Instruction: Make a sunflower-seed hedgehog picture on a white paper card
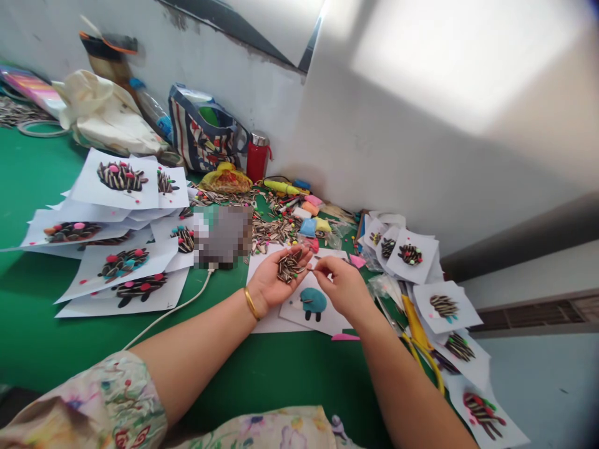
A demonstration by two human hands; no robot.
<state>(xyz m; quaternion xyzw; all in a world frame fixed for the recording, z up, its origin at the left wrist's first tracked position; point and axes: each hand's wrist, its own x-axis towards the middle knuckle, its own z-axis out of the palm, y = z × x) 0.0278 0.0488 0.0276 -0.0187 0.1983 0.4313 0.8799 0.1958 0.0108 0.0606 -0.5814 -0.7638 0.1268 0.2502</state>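
My left hand (267, 279) is turned palm up and cupped, holding a small heap of striped sunflower seeds (290, 266). Close to its fingertips, my right hand (345, 285) pinches a single sunflower seed (311, 269) between thumb and fingers. Below both hands lies a white sheet (292, 315) bearing a hedgehog shape (314, 300) with a blue body and dark feet. One dark seed appears to lie on the blue body. Part of the sheet is hidden by my right hand.
Finished-looking seed hedgehogs on paper are piled at left (121, 181) and right (444, 305). Loose seeds (271, 231), clay packets (307, 227) and a red bottle (258, 156) sit behind. Yellow-handled scissors (428, 358) lie at right; a white cable (187, 299) crosses the left side.
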